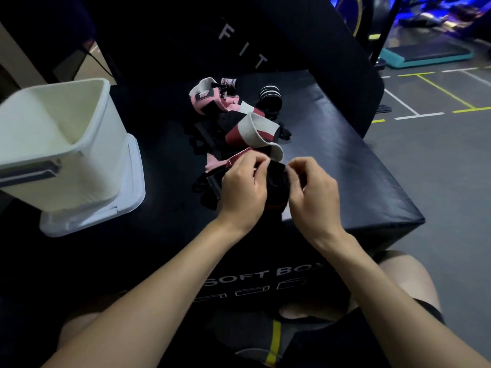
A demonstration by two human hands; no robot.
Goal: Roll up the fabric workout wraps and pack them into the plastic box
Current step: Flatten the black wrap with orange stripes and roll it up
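Head view: both hands meet over the near middle of a black pad (332, 144). Left hand (243, 187) and right hand (313, 187) each pinch the top edge of a black wrap (276, 181) held between them, fingers curled tight on it; looks partly rolled, too dark to be sure. Loose wraps lie in a heap just behind: a red-white one (255, 128), a pink one (207, 95), a small black-white striped roll (269, 95), black straps mixed in. White box (63, 134) stands open at left on its lid (125, 205), apart from the heap; its inside is not visible
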